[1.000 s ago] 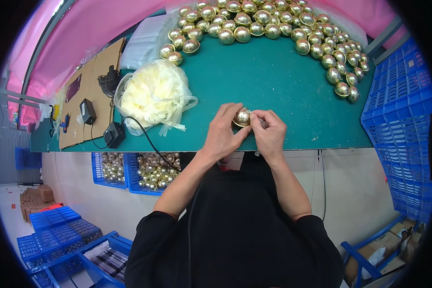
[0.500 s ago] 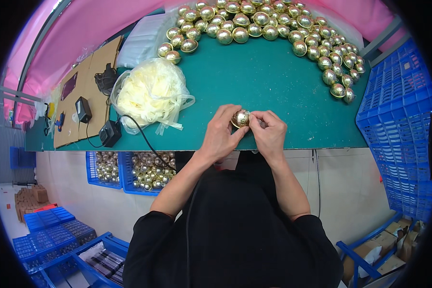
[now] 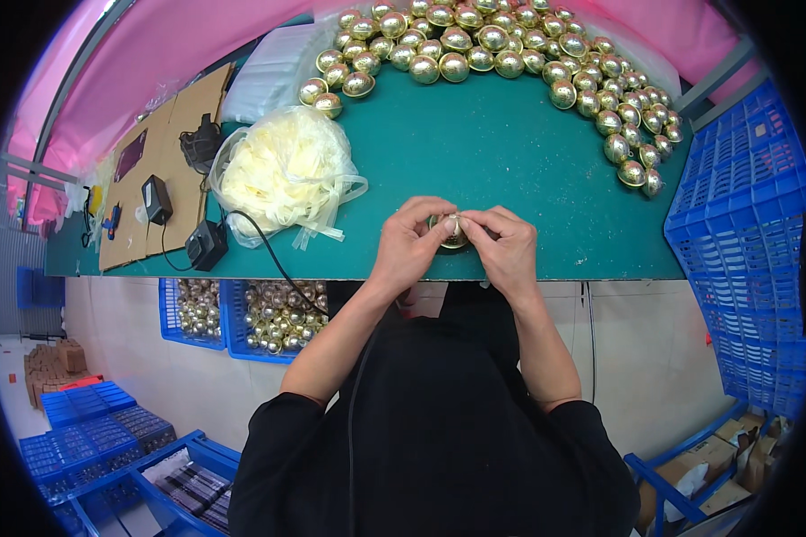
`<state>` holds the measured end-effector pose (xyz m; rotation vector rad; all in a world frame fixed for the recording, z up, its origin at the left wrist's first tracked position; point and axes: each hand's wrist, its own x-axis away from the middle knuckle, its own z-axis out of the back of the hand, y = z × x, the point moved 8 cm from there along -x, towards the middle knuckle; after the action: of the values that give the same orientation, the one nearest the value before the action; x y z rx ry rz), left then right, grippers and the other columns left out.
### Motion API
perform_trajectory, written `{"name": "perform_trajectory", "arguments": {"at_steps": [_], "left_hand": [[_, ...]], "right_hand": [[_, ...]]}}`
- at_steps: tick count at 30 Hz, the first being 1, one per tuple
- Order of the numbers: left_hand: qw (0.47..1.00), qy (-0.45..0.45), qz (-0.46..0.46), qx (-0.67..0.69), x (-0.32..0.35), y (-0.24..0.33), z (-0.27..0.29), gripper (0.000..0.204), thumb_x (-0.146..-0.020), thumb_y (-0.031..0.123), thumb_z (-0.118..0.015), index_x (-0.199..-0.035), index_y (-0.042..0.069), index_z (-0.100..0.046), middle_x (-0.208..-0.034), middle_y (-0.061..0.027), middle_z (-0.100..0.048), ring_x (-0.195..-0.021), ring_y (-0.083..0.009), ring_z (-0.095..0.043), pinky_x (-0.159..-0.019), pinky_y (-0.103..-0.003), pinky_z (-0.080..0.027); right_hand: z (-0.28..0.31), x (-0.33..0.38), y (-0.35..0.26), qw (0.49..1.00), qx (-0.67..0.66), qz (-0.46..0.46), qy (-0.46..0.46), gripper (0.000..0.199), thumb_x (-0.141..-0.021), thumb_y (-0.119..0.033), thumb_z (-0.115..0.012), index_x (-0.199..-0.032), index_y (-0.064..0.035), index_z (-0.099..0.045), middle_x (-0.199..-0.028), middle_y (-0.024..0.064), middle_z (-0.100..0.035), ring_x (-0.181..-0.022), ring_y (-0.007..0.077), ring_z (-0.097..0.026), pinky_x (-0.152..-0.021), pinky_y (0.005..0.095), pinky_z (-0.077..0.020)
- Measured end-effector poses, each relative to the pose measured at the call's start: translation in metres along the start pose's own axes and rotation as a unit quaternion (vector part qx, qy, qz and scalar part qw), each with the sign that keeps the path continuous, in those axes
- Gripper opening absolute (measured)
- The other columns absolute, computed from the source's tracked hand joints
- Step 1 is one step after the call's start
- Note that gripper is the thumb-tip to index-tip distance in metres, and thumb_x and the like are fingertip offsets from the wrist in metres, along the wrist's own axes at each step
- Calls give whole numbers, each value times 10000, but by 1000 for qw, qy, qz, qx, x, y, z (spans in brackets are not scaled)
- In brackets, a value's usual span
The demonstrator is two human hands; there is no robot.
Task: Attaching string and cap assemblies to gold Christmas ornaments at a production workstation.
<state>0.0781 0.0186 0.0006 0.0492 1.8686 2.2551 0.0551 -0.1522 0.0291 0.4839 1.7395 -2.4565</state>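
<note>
A shiny gold ball [image 3: 455, 240] with a raised rim is between my hands, close to the table's front edge and partly covered by fingers. My left hand [image 3: 407, 243] is closed around its left side, with the thumb on top. The fingers of my right hand [image 3: 509, 249] are pinched together at the upper part of the ball, against the left fingertips. Whatever small piece sits in that pinch is too hidden to name. To the left lies an open clear plastic bag of pale yellow ribbon strips [image 3: 287, 174].
Many similar gold balls [image 3: 454, 67] curve along the back and right of the green table [image 3: 475, 134]. Power adapters [image 3: 208, 246] and a black cable lie on cardboard [image 3: 175, 134] at left. Blue crates [image 3: 734, 206] stand at right; ball-filled blue baskets [image 3: 233, 345] sit below the table.
The ball has been turned, and more of it is now covered. My left thumb and right fingertips have come together over its top. The view has shifted slightly.
</note>
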Motion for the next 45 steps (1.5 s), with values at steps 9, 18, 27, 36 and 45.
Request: {"name": "perform_trajectory", "arguments": {"at_steps": [9, 18, 27, 36, 45], "left_hand": [[995, 27, -5, 93, -2, -7, 4, 52, -967, 52, -720, -986, 9, -743, -1058, -48, -726, -807, -65, -605, -681, -240, -491], [983, 17, -34, 182, -18, 40, 33, 143, -1049, 111, -628, -1031, -28, -652, -1010, -132, -762, -925, -132, -696, -865, -294, -549], [967, -7, -12, 254, -7, 50, 27, 130, -1054, 133, -629, -1058, 3, -637, -1051, -194, -765, -976, -168, -693, -933, -329, -537], [963, -14, -5, 270, 5, 51, 26, 132, -1058, 134, -627, -1067, 3, -635, -1061, -203, -764, -970, -191, -730, -859, -314, -581], [963, -19, -9, 268, 15, 49, 21, 174, -1071, 110, -604, -1150, -45, -604, -1139, -199, -751, -929, -147, -716, -773, -287, -601]], "right_hand": [[-12, 6, 16, 992, -105, -60, -31, 175, -935, -61, -764, -1092, 13, -784, -819, 32, -722, -677, 72, -589, -592, 233, -449], [-8, 30, 29, 838, -461, -246, -160, 179, -996, -36, -643, -1143, 34, -717, -880, 134, -747, -557, 68, -549, -490, 235, -426], [-24, 21, 2, 764, -559, -203, -250, 364, -968, -15, -635, -1322, 70, -631, -1173, 258, -734, -917, 285, -759, -795, 372, -607], [-43, 20, -21, 890, -360, -122, -251, 355, -1020, 4, -591, -1359, 109, -591, -1245, 237, -715, -1113, 321, -734, -981, 406, -592], [-43, 12, -26, 962, -222, -85, -133, 187, -1039, -117, -662, -1028, 43, -758, -891, 124, -766, -756, 177, -751, -658, 277, -594]]}}
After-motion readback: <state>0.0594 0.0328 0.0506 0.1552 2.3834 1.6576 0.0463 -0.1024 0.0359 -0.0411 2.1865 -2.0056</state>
